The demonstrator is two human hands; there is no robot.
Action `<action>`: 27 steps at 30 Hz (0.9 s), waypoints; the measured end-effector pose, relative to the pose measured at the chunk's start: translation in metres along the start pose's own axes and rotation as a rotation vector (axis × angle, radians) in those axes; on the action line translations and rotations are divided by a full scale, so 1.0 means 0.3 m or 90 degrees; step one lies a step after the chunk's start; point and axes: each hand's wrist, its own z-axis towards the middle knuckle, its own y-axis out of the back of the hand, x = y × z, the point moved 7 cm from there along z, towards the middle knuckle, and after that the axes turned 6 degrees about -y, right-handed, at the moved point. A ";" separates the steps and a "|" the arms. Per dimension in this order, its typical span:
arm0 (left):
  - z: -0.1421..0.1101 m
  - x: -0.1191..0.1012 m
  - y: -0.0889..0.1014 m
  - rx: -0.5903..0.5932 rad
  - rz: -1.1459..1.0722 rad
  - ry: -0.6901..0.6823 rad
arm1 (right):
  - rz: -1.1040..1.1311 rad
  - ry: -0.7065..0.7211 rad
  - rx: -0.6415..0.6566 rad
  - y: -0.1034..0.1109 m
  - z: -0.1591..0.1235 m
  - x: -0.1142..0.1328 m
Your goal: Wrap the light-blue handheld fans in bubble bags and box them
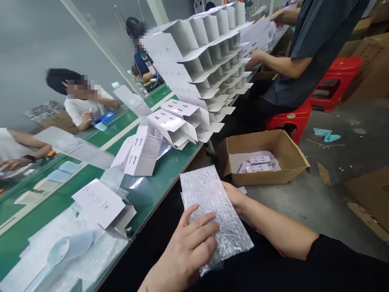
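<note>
A flat, silvery piece of bubble wrap [209, 194] lies slanted over my lap, below the table edge. My right hand [234, 197] grips it at its right side, the fingers hidden behind it. On its front face rests my left hand [196, 243], fingers spread and stretched out. A pale edge peeks out behind the wrap at its left; what it belongs to is hidden. Nearest on the table is an open white carton [99, 202] tipped on its side. Beside that lies a pale blue translucent piece [69, 247] on clear plastic bags [100, 253].
Open white boxes [182, 77] are stacked in rows on the green table [164, 178]. Printed cartons [144, 156] stand before them. A cardboard box [270, 178] with small cartons sits on the floor at right, near red stools [299, 121]. A co-worker [304, 52] handles white boxes; others sit opposite.
</note>
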 end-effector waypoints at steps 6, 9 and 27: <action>0.028 0.018 -0.126 0.179 -0.043 -0.011 | 0.190 -0.035 0.012 0.113 0.014 0.033; 0.033 0.044 -0.187 0.253 -0.048 -0.008 | 0.146 -0.015 -0.015 0.168 0.018 0.052; -0.079 0.607 -0.265 0.066 -0.277 0.748 | 0.240 0.165 -0.018 0.259 0.134 0.046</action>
